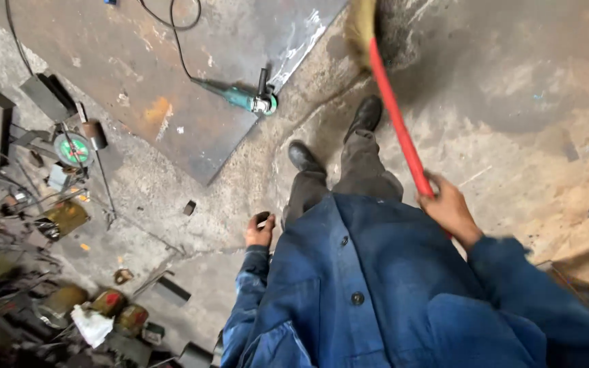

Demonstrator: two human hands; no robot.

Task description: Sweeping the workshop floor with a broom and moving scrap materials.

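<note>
My right hand (pixel 446 206) is wrapped tight round the red broom handle (pixel 398 119), fingers curled all the way about it, low on the shaft. The handle runs up and away from that hand to the straw head (pixel 361 24), which sits on the dusty concrete floor (pixel 512 102) well ahead of my boots (pixel 366 114). So I'm mid-sweep, one-handed, bristles down at the far end of the reach.

My left hand (pixel 260 230) hangs by my hip, curled around something small and dark with a pale bit showing; I cannot tell what it is. Off to that hand's far side lies the rusty steel plate (pixel 138 75), and on its near corner a green angle grinder (pixel 243 99) with its cord trailing away. Further out from the left hand, cans (pixel 121 310) and scrap crowd the floor's edge.

My read: the next stroke wants a firm pull toward my feet, keeping the bristles flat, and steering well clear of that grinder cord.
</note>
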